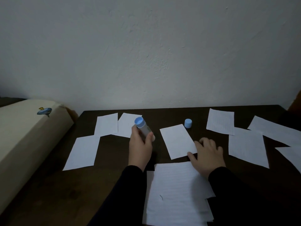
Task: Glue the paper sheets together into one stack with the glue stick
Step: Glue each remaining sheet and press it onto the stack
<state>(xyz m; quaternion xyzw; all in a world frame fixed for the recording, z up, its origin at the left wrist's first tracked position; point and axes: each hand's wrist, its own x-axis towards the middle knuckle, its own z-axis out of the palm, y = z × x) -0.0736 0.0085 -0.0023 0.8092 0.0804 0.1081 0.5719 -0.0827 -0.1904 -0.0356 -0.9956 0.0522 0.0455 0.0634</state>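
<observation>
Dark wood, the table [114, 185] carries white paper sheets scattered across it. The left hand [140, 147] grips the glue stick [143, 128], fingers and thumb curled round its barrel; the stick tilts, its blue base raised toward the far left and its pale tip pointing down to the near right, above the bare table. Its blue cap [188, 123] stands upright on the table farther back, just beyond the far right corner of the small sheet [178, 141] lying in the middle. The right hand [207, 156] rests on that sheet's near right corner, fingers spread and slightly bent, the thumb along the near edge (whether it presses or only touches, I cannot tell). Near the person lies a larger stack of lined sheets [175, 196], partly under the dark sleeves. More loose sheets lie left [82, 152] and right [247, 147]. A beige box [24, 137] sits at the table's left.
</observation>
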